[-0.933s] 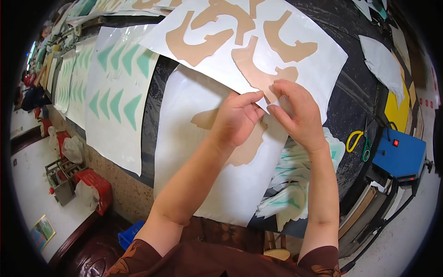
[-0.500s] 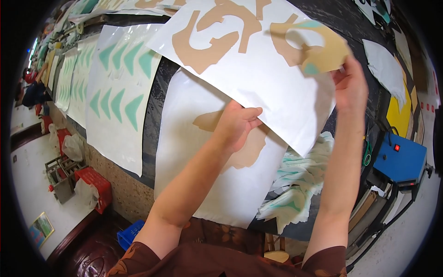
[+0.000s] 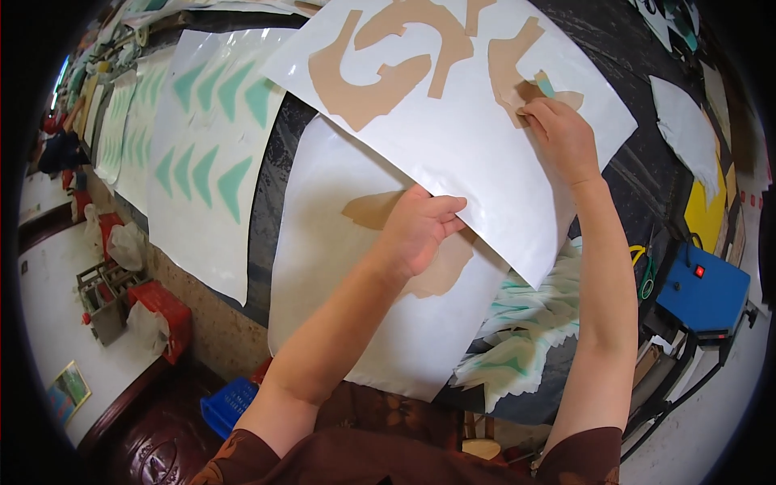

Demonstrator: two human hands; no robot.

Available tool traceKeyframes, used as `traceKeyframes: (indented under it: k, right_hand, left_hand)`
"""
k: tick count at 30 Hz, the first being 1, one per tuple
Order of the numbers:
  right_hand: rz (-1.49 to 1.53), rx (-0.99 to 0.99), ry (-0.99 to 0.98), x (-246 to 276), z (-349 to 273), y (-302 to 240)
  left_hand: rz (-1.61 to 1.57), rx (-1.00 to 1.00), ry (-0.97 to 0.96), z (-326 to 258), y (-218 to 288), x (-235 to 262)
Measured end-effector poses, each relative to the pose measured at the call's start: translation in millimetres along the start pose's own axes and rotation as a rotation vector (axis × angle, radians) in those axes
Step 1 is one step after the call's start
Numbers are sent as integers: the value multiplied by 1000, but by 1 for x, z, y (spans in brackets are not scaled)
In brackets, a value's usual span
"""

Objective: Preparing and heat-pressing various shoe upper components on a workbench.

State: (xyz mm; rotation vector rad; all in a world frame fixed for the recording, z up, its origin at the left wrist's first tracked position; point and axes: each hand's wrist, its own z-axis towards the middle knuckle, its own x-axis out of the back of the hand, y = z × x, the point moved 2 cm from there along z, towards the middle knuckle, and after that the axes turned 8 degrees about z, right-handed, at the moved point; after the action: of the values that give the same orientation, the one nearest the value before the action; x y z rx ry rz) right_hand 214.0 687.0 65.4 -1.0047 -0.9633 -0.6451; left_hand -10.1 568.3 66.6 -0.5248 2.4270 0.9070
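My left hand is closed on the lower edge of a large white sheet, thumb on top, holding it tilted above the table. Several tan, curved cut-out pieces lie flat on that sheet. Near its right side my right hand pinches a tan cut-out piece; a small teal patch shows just above the fingers, which partly hide the piece. Under my left hand is a second white sheet bearing a tan shape, partly covered by my hand and the upper sheet.
White sheets with teal arrow shapes lie to the left on the dark table. A pile of white and teal pieces sits near the front edge. At right are scissors and a blue box-shaped device with a red switch.
My right hand has moved left and inward, bringing the tan piece with teal patches down onto the sheet. My left hand keeps its hold on the sheet's edge.
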Motion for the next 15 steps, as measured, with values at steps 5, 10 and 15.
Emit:
traceKeyframes:
  k: [5,10,15]
  right_hand:
    - [40,-4,12,7,-1,-11]
    - [21,26,-77,4,-6,-12]
    - [-161,134,-149,0,-5,-19]
  left_hand:
    - [22,3,17,-2,1,-1]
    - [29,-10,48,-3,-1,-6]
    - [42,-22,28,-2,2,-6]
